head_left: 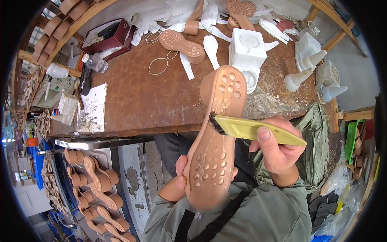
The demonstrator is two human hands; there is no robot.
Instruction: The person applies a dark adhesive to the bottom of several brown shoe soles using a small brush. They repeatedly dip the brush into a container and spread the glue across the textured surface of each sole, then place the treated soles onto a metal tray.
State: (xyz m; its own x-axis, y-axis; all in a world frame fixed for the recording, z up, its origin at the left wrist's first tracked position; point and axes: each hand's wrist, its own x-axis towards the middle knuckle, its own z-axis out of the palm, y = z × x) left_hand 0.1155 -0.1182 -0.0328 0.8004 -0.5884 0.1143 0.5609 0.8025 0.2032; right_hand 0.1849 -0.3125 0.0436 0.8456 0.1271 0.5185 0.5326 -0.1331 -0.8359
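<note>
In front of my body, my left hand (181,172) grips a tan heeled shoe sole (206,151) from beneath, its fingers wrapping both edges near the toe end. The heel end points away from me over the table's front edge. Round hollows dot both ends of its upturned face, and the surface between them looks wet and shiny. My right hand (279,146) is closed around a yellow-green brush (258,129) by its flat handle. Its dark bristles rest on the left edge of the sole's narrow waist. My left palm is hidden behind the sole.
The brown table (133,101) carries another sole (183,45), rubber bands, white insole pieces (211,49) and a white container (246,48). White nozzle bottles (298,78) stand at right. A clear bottle (96,63) lies at left. More soles hang on a rack (102,179) at lower left.
</note>
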